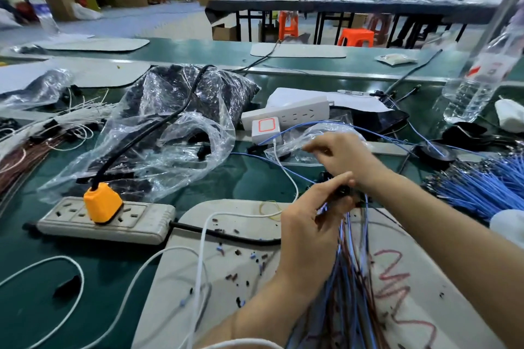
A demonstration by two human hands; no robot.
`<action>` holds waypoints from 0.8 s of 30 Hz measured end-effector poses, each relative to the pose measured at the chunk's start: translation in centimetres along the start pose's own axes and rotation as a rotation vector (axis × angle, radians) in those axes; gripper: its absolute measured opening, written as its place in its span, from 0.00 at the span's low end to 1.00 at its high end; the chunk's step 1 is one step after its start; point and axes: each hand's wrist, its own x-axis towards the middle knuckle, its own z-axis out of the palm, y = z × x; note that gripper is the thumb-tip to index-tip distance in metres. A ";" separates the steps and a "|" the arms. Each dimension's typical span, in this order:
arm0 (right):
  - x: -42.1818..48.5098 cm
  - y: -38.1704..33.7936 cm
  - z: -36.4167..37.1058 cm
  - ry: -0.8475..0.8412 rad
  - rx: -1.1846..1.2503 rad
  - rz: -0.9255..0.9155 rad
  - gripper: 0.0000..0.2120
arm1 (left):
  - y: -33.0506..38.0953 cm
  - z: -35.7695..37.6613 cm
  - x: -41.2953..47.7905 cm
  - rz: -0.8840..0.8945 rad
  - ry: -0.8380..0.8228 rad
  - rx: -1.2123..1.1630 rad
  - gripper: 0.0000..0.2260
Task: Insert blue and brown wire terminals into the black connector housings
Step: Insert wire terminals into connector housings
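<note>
My left hand (309,224) grips a bundle of blue and brown wires (351,278) whose upper ends carry black connector housings (344,191), mostly hidden by the fingers. My right hand (343,159) is just above and behind it, fingers curled and pinching a thin blue wire (286,130) that loops away toward the back. Loose blue wires with terminals (482,190) lie in a heap at the right. Brown wires (19,161) lie at the left edge. A clear plastic bag of black housings (181,99) sits behind.
A grey power strip with an orange plug (102,207) lies at front left, its black cable crossing the pale work mat (226,263). White cables trail over the green belt. A white socket strip (286,113) and a water bottle (479,79) stand behind.
</note>
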 end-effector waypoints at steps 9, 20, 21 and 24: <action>4.2 -0.1 2.8 -0.162 -0.232 0.119 0.07 | -0.5 -0.4 0.2 0.015 0.010 0.029 0.10; -6.2 0.0 -1.5 0.368 0.483 0.114 0.13 | -0.6 -0.4 0.0 0.027 -0.099 0.120 0.11; -7.8 0.0 -1.7 0.383 0.571 0.109 0.14 | -0.5 -0.2 0.0 0.020 -0.109 0.122 0.11; -11.4 -0.1 -1.9 0.436 0.802 0.080 0.14 | -0.2 0.1 0.1 -0.034 -0.128 0.079 0.12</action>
